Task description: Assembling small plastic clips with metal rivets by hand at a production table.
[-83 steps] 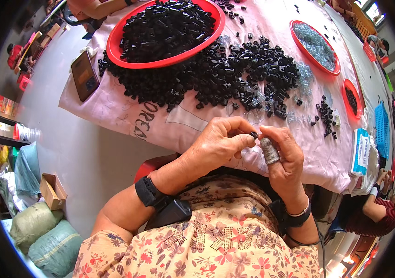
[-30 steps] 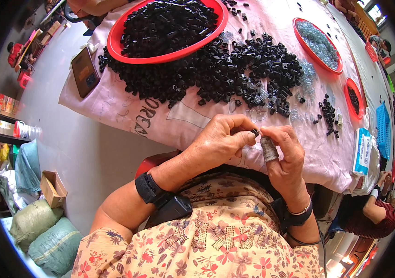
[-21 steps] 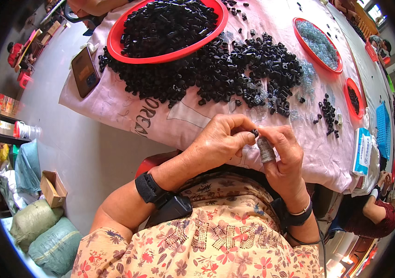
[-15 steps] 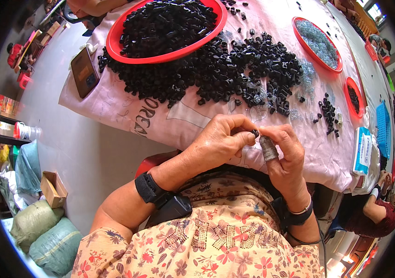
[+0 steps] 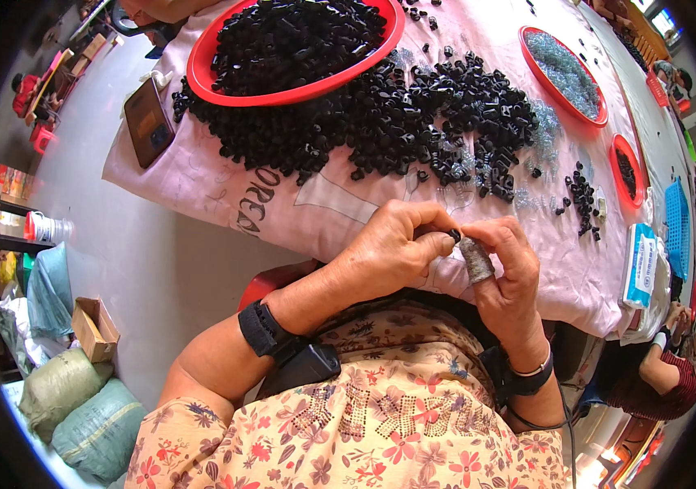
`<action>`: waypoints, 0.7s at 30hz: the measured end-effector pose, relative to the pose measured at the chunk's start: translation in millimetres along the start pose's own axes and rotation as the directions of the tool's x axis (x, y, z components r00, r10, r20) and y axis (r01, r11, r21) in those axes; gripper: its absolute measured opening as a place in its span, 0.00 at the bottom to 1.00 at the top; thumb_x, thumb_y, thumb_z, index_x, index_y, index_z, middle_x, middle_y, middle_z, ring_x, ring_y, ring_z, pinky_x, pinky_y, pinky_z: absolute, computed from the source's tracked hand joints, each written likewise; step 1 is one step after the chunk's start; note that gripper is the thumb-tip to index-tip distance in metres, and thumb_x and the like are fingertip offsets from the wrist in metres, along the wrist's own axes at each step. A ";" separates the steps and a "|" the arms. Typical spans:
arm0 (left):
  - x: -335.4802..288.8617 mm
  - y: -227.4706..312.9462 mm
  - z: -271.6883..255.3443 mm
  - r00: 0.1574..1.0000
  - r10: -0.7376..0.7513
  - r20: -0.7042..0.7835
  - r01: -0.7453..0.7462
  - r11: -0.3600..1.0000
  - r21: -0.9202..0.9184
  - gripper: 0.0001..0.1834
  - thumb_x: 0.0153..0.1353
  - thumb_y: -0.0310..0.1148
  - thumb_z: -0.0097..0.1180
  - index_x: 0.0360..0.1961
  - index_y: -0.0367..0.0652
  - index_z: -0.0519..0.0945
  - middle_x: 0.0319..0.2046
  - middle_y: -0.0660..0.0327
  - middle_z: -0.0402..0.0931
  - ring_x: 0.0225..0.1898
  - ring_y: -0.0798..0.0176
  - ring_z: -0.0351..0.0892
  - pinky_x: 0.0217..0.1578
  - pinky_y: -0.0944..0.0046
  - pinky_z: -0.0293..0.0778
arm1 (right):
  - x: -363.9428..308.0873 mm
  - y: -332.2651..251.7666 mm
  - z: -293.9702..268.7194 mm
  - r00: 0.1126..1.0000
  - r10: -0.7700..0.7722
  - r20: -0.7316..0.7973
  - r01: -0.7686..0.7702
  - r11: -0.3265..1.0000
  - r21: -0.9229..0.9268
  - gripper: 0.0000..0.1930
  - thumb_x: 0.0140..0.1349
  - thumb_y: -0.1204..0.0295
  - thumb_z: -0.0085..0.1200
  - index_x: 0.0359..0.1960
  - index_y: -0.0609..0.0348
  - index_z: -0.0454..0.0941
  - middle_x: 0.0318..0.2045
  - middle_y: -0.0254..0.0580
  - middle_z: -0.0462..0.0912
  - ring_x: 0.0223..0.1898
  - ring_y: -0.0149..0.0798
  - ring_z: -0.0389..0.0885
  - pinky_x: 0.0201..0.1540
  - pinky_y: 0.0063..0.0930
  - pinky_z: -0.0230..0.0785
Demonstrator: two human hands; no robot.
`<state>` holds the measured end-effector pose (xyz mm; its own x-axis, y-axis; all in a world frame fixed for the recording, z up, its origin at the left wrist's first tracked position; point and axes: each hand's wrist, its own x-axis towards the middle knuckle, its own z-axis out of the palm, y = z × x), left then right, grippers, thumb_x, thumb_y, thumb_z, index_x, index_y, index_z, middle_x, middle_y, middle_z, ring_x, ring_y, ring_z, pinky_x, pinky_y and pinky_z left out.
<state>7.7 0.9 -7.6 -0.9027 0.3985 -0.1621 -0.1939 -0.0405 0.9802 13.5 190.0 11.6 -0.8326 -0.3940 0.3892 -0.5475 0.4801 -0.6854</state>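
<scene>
A small black plastic piece [image 5: 454, 235] sits pinched between the thumb and index finger of my left hand [image 5: 397, 244]. My right hand [image 5: 512, 273] meets it from the other side, thumb and index finger drawn together right beside the piece. Grey wrapping covers one digit of that hand. What the right fingertips grip, if anything, is too small to make out. Beyond both hands, a heap of similar black pieces [image 5: 380, 122] spreads over the pink cloth [image 5: 315, 232] on the table. Small clear bits [image 5: 543, 134] lie at the heap's right side.
A large red basin [image 5: 282, 99] full of black pieces stands at the far left. Toward the right are a red dish [image 5: 600, 114] of clear bits, a smaller red dish [image 5: 631, 200], a blue-white packet [image 5: 640, 267] and a blue basket [image 5: 676, 228]. A phone [image 5: 148, 122] lies at the left edge.
My hands stay nearly in place, fingertips shifted slightly right. The black piece in my left fingers has turned a little. The heap looks unchanged.
</scene>
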 end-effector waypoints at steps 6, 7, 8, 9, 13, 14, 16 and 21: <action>1.0 0.1 -1.3 1.000 -0.023 0.000 0.023 0.990 -0.136 0.08 0.65 0.28 0.55 0.43 0.39 0.81 0.32 0.69 0.80 0.28 0.81 0.71 0.26 0.79 0.66 | -3.2 3.5 0.6 0.996 0.065 -0.065 -0.063 0.997 0.033 0.17 0.50 0.88 0.52 0.44 0.63 0.78 0.34 0.47 0.78 0.35 0.45 0.79 0.38 0.29 0.72; 0.7 0.5 -1.8 1.000 -0.025 0.009 0.026 0.991 -0.135 0.08 0.65 0.28 0.55 0.43 0.38 0.80 0.32 0.69 0.80 0.28 0.81 0.71 0.26 0.79 0.66 | -2.7 4.2 0.4 0.996 0.063 -0.067 -0.061 0.998 0.031 0.17 0.50 0.88 0.52 0.44 0.63 0.78 0.34 0.47 0.78 0.35 0.45 0.79 0.38 0.29 0.72; 0.8 0.7 -1.9 0.999 -0.027 0.018 0.029 0.991 -0.134 0.08 0.65 0.28 0.55 0.43 0.38 0.80 0.32 0.69 0.80 0.28 0.81 0.71 0.26 0.79 0.67 | -2.5 5.9 1.0 0.995 0.065 -0.069 -0.064 0.998 0.014 0.17 0.50 0.88 0.52 0.43 0.63 0.78 0.34 0.48 0.77 0.35 0.46 0.79 0.38 0.30 0.72; 1.6 -1.7 -1.7 1.000 -0.023 0.019 0.026 0.991 -0.134 0.08 0.65 0.28 0.55 0.43 0.38 0.80 0.32 0.69 0.80 0.28 0.81 0.71 0.26 0.79 0.67 | -2.2 7.9 1.8 0.995 0.067 -0.071 -0.067 0.998 -0.003 0.17 0.50 0.88 0.52 0.43 0.63 0.78 0.34 0.49 0.77 0.35 0.47 0.79 0.38 0.31 0.71; 1.2 -2.3 -3.9 0.999 0.000 0.041 0.007 0.984 -0.177 0.08 0.65 0.29 0.56 0.43 0.39 0.80 0.32 0.69 0.80 0.28 0.81 0.72 0.26 0.79 0.67 | -1.8 16.1 4.6 0.991 0.117 -0.072 -0.117 0.993 0.002 0.16 0.49 0.87 0.52 0.42 0.64 0.77 0.33 0.50 0.77 0.35 0.49 0.78 0.39 0.33 0.71; 0.0 1.3 -4.7 0.998 -0.039 0.056 0.051 0.975 -0.217 0.08 0.65 0.29 0.56 0.42 0.39 0.80 0.32 0.69 0.80 0.28 0.81 0.72 0.26 0.79 0.67 | -0.6 16.1 5.2 0.991 0.110 -0.076 -0.111 0.994 -0.008 0.16 0.49 0.87 0.52 0.42 0.64 0.77 0.33 0.50 0.77 0.35 0.50 0.78 0.39 0.33 0.71; -1.1 8.8 -9.9 0.997 -0.058 0.052 0.069 0.966 -0.248 0.08 0.65 0.30 0.56 0.42 0.40 0.80 0.32 0.68 0.80 0.27 0.81 0.72 0.26 0.79 0.67 | 1.3 16.3 6.6 0.992 0.100 -0.080 -0.102 0.995 -0.022 0.16 0.49 0.86 0.52 0.41 0.64 0.77 0.32 0.50 0.77 0.35 0.50 0.77 0.39 0.34 0.70; -1.7 5.0 -17.3 0.999 -0.014 -0.050 -0.005 0.935 -0.355 0.08 0.66 0.32 0.56 0.42 0.41 0.80 0.31 0.67 0.80 0.24 0.80 0.71 0.24 0.79 0.66 | 2.4 14.6 9.9 0.993 0.104 -0.058 -0.107 0.993 -0.042 0.15 0.49 0.86 0.53 0.41 0.63 0.78 0.31 0.48 0.76 0.33 0.48 0.76 0.37 0.34 0.70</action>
<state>1.5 -15.9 -4.4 -0.9180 0.3529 -0.1811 -0.3132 -0.3647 0.8769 4.4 188.3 -3.6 -0.8886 -0.2955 0.3507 -0.4585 0.5516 -0.6968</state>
